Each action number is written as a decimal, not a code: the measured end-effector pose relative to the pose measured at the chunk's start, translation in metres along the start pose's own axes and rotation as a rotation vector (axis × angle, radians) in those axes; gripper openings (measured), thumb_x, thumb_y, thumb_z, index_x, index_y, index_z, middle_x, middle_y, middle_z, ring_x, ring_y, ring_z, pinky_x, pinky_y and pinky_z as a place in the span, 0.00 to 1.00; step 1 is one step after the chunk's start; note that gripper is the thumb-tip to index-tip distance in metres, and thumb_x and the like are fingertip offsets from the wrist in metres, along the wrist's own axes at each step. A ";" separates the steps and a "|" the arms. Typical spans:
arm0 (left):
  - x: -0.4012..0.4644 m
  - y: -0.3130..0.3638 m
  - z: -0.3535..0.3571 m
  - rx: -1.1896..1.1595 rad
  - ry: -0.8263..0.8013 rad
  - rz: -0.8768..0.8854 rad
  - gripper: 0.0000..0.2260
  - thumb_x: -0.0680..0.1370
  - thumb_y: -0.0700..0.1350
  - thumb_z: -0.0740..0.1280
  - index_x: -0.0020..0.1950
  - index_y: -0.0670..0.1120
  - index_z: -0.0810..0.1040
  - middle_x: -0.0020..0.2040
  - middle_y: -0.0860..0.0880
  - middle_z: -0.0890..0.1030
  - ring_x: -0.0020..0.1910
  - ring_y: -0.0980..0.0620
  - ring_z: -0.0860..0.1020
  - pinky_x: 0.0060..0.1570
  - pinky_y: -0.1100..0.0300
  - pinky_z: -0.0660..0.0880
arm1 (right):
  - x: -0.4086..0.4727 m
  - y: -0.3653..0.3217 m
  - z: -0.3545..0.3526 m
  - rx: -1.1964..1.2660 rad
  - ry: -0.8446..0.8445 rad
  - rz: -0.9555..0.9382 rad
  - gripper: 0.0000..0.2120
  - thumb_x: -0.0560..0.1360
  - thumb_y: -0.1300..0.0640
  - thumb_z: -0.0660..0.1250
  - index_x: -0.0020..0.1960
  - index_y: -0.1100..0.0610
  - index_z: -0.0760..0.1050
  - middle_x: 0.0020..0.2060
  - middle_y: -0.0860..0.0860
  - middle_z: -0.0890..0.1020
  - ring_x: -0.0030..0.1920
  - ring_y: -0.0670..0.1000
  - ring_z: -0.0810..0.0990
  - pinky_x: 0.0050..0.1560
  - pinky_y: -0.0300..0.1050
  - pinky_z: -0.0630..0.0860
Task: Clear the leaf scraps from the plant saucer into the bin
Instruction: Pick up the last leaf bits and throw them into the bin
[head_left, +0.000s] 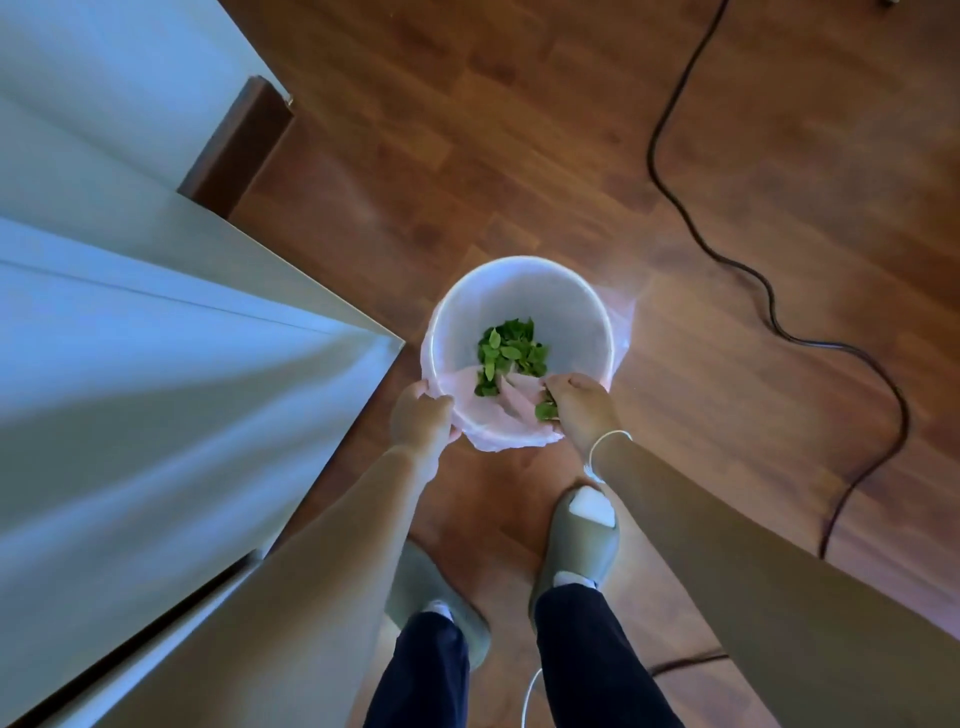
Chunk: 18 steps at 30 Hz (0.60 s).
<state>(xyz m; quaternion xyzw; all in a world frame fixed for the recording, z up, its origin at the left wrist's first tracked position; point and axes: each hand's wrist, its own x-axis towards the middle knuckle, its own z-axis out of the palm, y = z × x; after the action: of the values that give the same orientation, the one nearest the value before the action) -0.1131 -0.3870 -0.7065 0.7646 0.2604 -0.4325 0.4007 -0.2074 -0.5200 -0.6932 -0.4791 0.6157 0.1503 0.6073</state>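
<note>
Pale grey cabinet fronts (130, 338) fill the left side. At the bin's (519, 291) seven o'clock rim, the left hand (423, 418) has its grip clamped on the pinkish liner (498, 415). Green leaf scraps (511, 351) lie inside the bin near its centre. At five o'clock, the right hand (579, 408) is curled shut on a few leaves and liner. A black cable (779, 322) snakes over the wooden floor (519, 156) at the right.

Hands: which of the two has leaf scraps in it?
The right hand, with the wrist cord, holds green leaf scraps over the bin; the left hand grips only the liner.
</note>
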 end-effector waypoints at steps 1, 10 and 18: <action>0.002 -0.001 0.002 -0.027 0.001 -0.001 0.21 0.76 0.36 0.61 0.69 0.44 0.70 0.63 0.44 0.76 0.51 0.47 0.79 0.44 0.59 0.79 | 0.001 0.000 0.002 -0.022 -0.004 -0.003 0.12 0.76 0.55 0.60 0.36 0.55 0.76 0.39 0.59 0.80 0.42 0.55 0.77 0.53 0.49 0.76; -0.003 -0.001 -0.002 -0.029 0.006 -0.023 0.21 0.74 0.34 0.61 0.67 0.45 0.73 0.65 0.46 0.75 0.49 0.50 0.80 0.42 0.61 0.80 | -0.005 -0.008 0.005 -0.093 -0.073 -0.065 0.16 0.78 0.56 0.61 0.65 0.53 0.75 0.61 0.49 0.77 0.53 0.50 0.78 0.62 0.41 0.72; -0.028 0.016 -0.012 0.001 -0.022 -0.015 0.18 0.76 0.40 0.64 0.66 0.46 0.72 0.62 0.42 0.77 0.44 0.53 0.77 0.41 0.63 0.78 | -0.028 -0.020 0.000 -0.532 -0.102 -0.243 0.18 0.78 0.56 0.60 0.66 0.56 0.75 0.70 0.50 0.71 0.69 0.52 0.70 0.67 0.39 0.63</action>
<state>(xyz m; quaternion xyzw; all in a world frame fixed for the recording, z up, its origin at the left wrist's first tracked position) -0.1098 -0.3868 -0.6719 0.7579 0.2614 -0.4442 0.4000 -0.1977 -0.5186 -0.6603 -0.6834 0.4616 0.2564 0.5041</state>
